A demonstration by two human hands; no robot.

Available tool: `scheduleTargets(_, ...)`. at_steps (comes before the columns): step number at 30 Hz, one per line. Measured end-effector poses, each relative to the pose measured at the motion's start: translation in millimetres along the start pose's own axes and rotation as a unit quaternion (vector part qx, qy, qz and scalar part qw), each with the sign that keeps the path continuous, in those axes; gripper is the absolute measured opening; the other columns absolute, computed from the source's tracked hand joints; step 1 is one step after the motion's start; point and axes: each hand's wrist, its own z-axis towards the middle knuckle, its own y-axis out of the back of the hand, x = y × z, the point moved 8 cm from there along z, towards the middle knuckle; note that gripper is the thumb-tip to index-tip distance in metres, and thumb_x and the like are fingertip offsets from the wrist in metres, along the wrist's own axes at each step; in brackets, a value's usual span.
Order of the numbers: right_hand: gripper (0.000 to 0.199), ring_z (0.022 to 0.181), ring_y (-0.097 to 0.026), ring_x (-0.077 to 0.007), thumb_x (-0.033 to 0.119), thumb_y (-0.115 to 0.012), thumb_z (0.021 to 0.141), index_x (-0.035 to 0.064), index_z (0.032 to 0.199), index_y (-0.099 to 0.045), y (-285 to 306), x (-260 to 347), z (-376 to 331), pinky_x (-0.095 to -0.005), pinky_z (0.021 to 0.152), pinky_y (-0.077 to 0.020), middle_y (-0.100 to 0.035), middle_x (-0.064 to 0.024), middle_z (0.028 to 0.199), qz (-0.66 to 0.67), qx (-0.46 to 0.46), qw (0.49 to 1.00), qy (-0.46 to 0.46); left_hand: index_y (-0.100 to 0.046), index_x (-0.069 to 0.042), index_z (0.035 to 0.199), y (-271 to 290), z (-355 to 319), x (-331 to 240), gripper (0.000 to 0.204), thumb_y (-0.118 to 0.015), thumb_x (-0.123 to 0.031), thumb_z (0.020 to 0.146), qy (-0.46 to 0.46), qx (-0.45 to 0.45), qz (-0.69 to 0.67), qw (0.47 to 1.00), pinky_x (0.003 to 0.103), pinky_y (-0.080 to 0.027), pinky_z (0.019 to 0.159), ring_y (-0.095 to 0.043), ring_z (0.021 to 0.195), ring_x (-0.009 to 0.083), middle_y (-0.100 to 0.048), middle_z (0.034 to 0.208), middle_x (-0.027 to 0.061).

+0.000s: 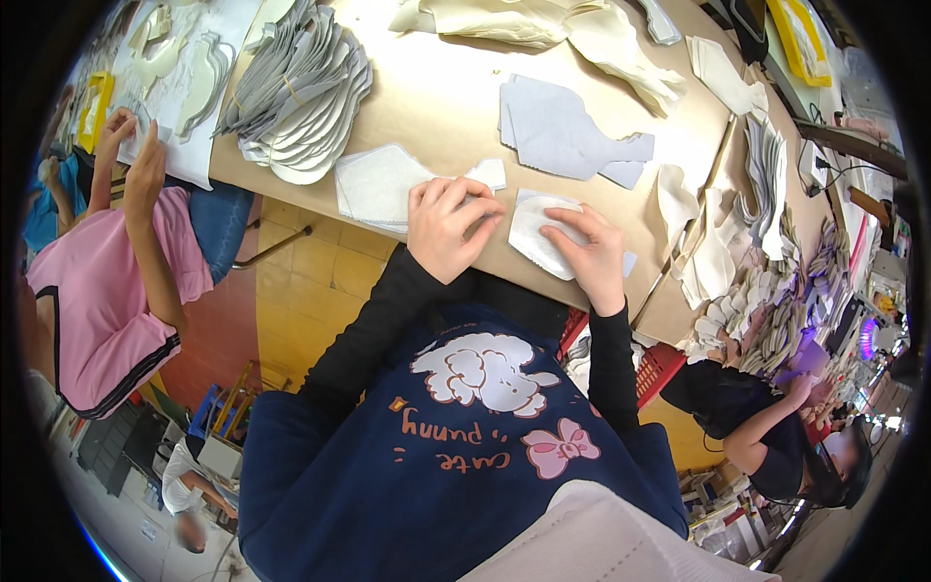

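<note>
Head view: right hand flat on white cut piece.

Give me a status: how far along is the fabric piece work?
Done, it seems: a bundled stack of grey pieces at the table's far end. In hand: left hand presses a white stack; right hand rests on a single white piece. Left: loose grey pieces lie untouched beyond.

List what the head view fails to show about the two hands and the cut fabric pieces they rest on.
- Left hand: its palm covers part of the white mesh piece, so any grip underneath is hidden.
- Right hand: its fingers cover the near edge of the white cut piece; pinching or pressing, cannot tell.
- Grey stack: layers too small to count.
- Table: far end cut off by the rim.
</note>
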Motion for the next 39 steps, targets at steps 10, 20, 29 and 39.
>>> scheduleTargets(10,0.024,0.078,-0.067,-0.0263,0.007,-0.082,0.080,0.0024,0.103,-0.078,0.6,3.2,1.0,-0.0333,0.071,-0.0512,-0.069,-0.0133,0.086,0.008,-0.001,1.000,0.009,-0.082,-0.026,0.101,-5.0,-2.3,-20.6,0.022,-0.082,-0.026,0.079,-0.060,-0.014,0.062,0.996,0.041,-0.035,0.097,-0.057,0.103,0.0202,-0.066,0.107,-0.0050)
scheduleTargets(20,0.025,0.080,-0.068,-0.0270,0.008,-0.081,0.081,0.0032,0.106,-0.078,-1.5,-0.7,1.0,-0.0338,0.071,-0.0518,-0.069,-0.0141,0.090,0.016,0.018,1.000,-0.003,-0.082,-0.025,0.105,-8.4,-1.1,-18.0,0.025,-0.081,-0.029,0.080,-0.051,-0.005,0.062,0.997,0.041,-0.036,0.099,-0.056,0.104,0.0205,-0.066,0.107,-0.0052)
scheduleTargets(29,0.027,0.082,-0.069,-0.0265,0.006,-0.081,0.081,0.0028,0.107,-0.077,-0.5,1.4,0.5,-0.0334,0.073,-0.0530,-0.070,-0.0135,0.092,0.029,0.015,0.999,0.011,-0.079,-0.022,0.110,-10.1,1.0,-17.9,0.027,-0.078,-0.027,0.083,-0.050,0.012,0.064,0.997,0.043,-0.035,0.099,-0.055,0.104,0.0205,-0.064,0.107,-0.0048)
scheduleTargets(39,0.024,0.083,-0.070,-0.0279,0.008,-0.078,0.084,0.0033,0.108,-0.077,-2.2,-0.8,0.8,-0.0345,0.074,-0.0530,-0.070,-0.0139,0.093,0.032,0.029,0.999,0.011,-0.077,-0.023,0.116,-12.4,0.3,-19.8,0.033,-0.078,-0.031,0.084,-0.058,0.021,0.082,0.995,0.044,-0.035,0.100,-0.053,0.106,0.0225,-0.062,0.109,-0.0027)
